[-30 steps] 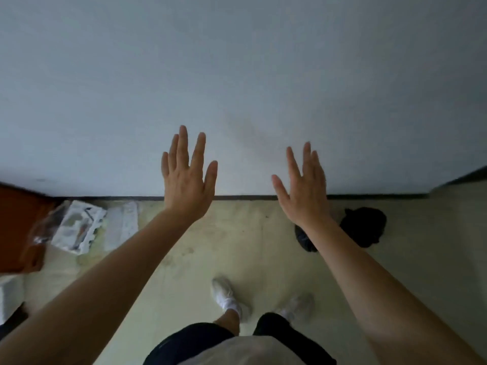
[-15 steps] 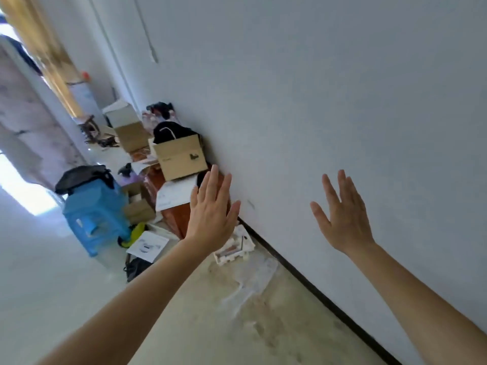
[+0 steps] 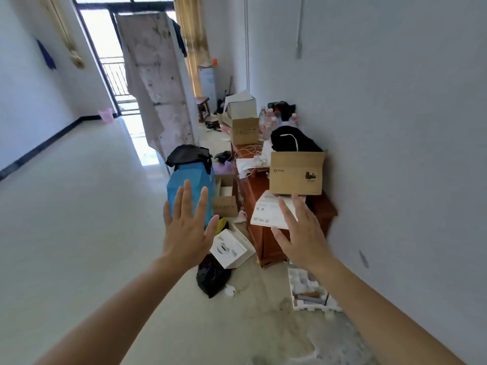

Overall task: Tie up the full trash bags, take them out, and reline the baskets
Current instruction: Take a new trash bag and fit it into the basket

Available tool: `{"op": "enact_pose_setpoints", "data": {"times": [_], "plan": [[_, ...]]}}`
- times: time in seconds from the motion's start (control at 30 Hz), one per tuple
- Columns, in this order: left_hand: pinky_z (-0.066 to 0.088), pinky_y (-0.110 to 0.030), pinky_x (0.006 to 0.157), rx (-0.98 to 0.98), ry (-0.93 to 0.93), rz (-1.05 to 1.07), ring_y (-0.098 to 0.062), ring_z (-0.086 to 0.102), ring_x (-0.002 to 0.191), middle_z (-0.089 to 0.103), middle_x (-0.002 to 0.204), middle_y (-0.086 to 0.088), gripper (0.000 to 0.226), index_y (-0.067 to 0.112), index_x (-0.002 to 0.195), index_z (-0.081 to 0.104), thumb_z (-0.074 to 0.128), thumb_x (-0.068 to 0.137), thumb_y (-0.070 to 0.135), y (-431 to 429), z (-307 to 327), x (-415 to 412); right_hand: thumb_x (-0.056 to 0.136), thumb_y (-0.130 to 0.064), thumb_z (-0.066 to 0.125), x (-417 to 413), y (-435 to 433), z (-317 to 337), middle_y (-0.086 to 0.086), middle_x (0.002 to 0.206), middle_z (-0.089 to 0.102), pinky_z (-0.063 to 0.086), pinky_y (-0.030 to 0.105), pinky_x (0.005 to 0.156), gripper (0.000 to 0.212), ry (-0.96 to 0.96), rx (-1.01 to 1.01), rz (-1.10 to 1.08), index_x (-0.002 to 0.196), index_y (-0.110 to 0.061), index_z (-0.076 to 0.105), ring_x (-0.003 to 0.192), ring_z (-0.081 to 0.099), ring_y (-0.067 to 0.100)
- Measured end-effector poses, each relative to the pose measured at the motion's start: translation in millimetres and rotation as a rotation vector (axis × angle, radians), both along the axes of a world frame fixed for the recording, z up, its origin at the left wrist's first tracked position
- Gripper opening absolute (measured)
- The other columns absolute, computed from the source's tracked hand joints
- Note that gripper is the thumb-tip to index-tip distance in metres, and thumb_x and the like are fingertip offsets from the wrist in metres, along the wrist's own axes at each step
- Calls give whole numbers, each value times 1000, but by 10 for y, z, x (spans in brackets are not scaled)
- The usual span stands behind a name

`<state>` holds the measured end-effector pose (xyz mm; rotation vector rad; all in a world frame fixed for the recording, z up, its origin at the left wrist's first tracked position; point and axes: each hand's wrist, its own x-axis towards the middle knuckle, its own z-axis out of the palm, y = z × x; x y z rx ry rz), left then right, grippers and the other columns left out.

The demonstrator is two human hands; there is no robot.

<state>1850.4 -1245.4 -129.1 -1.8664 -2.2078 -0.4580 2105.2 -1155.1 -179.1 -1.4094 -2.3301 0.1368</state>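
Hovering apart in the air ahead, the left hand [image 3: 188, 227] and the right hand [image 3: 300, 234] have their fingers straight and spread and hold nothing. Below and between them a crumpled black plastic trash bag [image 3: 212, 276] lies on the floor, just beside a white printed carton [image 3: 229, 250]; I cannot tell whether its mouth is tied. Beyond the left hand stands a blue plastic container [image 3: 192, 176] with black material draped over its top. A small pink plastic basket [image 3: 106, 115] sits far down the room by the left wall, its inside hidden. On the red-brown wooden bench [image 3: 261, 246] along the right wall stands an open brown cardboard box [image 3: 296, 172], its contents out of sight. A white foam tray [image 3: 316, 308] on the floor near that wall holds small items in its compartments.
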Motion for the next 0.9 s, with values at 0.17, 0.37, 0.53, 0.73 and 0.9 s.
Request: {"op": "enact_pose_setpoints", "data": {"times": [0.17,0.37,0.53,0.73,0.9], "plan": [[5,-55,119,-18,37,104,-29,-6,150,-9,163,-10,73,21,156,10,6,93,58,1157,106,-1025,100,-51,37,-1126,1364,-19,7,167,-6,10,42,122,71,49,-7,129,159,-31,2,154,0,27],[5,-54,119,-47,37,291,-28,-4,151,-8,164,-9,66,23,157,7,15,100,57,2079,248,-2365,101,-51,36,-2700,2816,270,9,167,-5,8,42,123,70,0,-9,284,159,-28,4,154,-2,26],[8,-55,118,-37,-16,398,-31,4,150,2,164,-11,73,19,156,15,11,94,58,2493,53,-3494,102,-49,37,-4230,3603,191,6,167,-11,11,43,123,70,-49,-38,454,160,-28,2,154,-3,25],[9,-57,117,-80,-31,473,-31,3,150,2,163,-12,71,18,155,14,14,96,57,3453,-274,-5050,103,-46,39,-5884,4578,-178,5,166,-15,16,40,122,71,-158,-65,541,160,-27,2,154,0,24],[6,-56,118,-167,-26,426,-28,-1,151,-3,164,-10,67,21,156,9,27,99,52,4537,-279,-6284,103,-44,40,-6925,5579,-204,4,166,-14,22,41,121,70,-175,-152,452,159,-27,4,154,5,24]]}}
